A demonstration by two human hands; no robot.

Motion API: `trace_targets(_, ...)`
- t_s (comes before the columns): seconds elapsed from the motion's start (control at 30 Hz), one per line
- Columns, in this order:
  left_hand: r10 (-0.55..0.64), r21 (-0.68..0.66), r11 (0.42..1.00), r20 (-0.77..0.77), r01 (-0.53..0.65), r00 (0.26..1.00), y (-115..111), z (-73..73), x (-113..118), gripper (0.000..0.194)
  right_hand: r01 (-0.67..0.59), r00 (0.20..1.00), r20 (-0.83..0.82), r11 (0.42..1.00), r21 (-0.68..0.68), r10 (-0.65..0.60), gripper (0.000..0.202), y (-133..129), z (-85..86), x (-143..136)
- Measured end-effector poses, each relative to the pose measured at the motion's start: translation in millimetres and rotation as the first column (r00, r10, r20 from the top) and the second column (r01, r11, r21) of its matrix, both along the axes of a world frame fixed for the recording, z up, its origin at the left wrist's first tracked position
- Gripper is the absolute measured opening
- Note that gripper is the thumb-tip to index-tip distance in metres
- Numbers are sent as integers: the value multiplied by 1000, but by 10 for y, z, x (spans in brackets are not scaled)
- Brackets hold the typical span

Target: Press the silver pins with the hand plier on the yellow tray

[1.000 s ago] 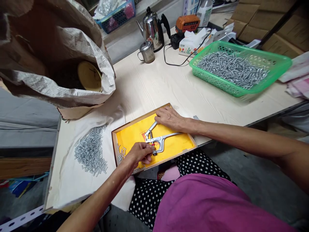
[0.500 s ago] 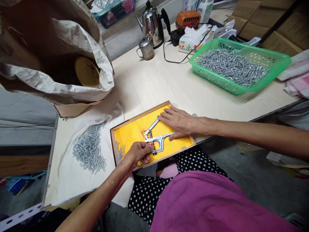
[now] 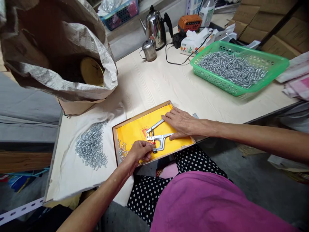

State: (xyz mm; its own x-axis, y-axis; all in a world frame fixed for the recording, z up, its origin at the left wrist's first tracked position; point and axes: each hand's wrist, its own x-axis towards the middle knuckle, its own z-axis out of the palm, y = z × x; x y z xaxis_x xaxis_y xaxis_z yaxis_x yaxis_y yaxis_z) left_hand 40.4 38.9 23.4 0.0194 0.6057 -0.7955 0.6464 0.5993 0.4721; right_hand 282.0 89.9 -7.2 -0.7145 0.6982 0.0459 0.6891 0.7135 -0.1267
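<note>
A pair of silver snap-fastener pliers [image 3: 163, 137] lies over the yellow-lined shallow tray [image 3: 130, 120], its handles spread apart. My right hand [image 3: 181, 123] wraps round both handle ends, fingers on the upper one and thumb by the lower. At the jaw end, my left hand [image 3: 142, 150] is closed in a pinch next to the red-tipped die; whatever its fingertips hold is too small or hidden to name. Several small metal pins [image 3: 122, 149] are scattered in the tray's left end.
A heap of metal pins [image 3: 91, 146] lies on white cloth [image 3: 66, 175] to the left. Behind it stands a large open sack [image 3: 91, 93]. A green basket [image 3: 238, 91] of finished-looking metal pieces sits at right. Further back are a metal cup [image 3: 149, 51], a kettle [image 3: 155, 29] and a tissue box [image 3: 189, 46].
The view has shifted slightly. Both hands keep their places at the pliers, and the handles look about equally spread.
</note>
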Motion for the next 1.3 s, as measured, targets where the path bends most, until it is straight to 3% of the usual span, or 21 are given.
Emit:
trace_targets(0.07,-124,173,974,-148,149,981,-34,34,6,25,10,1000,-12,1000,-15,-10,61,-17,2,-12)
trace_targets(0.1,-170,314,918,-244,243,955,-53,48,21,22,12,1000,-17,999,-33,-13,55,-28,5,-22)
trace_targets(0.17,-208,573,698,-411,430,887,-78,52,78,15,11,999,-33,998,-61,-13,45,-52,15,-56)
trace_targets(0.2,-221,647,574,-468,502,856,-76,39,119,21,6,999,-44,998,-66,-9,42,-64,23,-80)
trace_targets(0.27,-279,682,404,-544,610,792,-38,-14,210,43,-5,998,-61,998,-67,1,39,-85,41,-139)
trace_targets(0.33,-347,646,335,-592,686,728,34,-83,288,53,-9,998,-61,997,-81,4,41,-92,65,-198)
trace_targets(0.53,-456,527,285,-660,800,597,156,-146,359,50,6,1000,0,986,-164,-6,54,-63,124,-241)
trace_targets(0.7,-482,516,324,-631,793,608,84,-130,399,21,3,1000,-9,984,-180,-5,13,-148,24,-240)
trace_targets(0.87,-511,501,368,-595,784,620,98,-163,441,18,69,997,-28,972,-224,-78,14,-177,-78,-255)
trace_targets(0.93,-489,523,371,-592,767,640,142,-159,405,20,73,994,-67,978,-197,-88,17,-155,-65,-225)
trace_targets(1.07,-298,681,388,-545,621,784,190,-48,158,41,25,982,-183,998,-56,-35,59,-165,9,-128)
trace_targets(1.13,-178,700,452,-536,552,825,135,39,-6,32,8,979,-204,1000,-15,-11,60,-221,10,-112)
trace_targets(1.17,-150,666,515,-549,539,822,85,76,-72,30,5,979,-205,1000,-14,-8,53,-257,-7,-121)
trace_targets(1.23,-174,530,661,-582,532,795,-36,118,-142,38,12,980,-199,999,-37,-19,33,-332,-75,-167)
trace_targets(1.3,-207,403,763,-588,505,782,-145,115,-121,44,44,979,-195,998,-44,-52,16,-398,-162,-231)
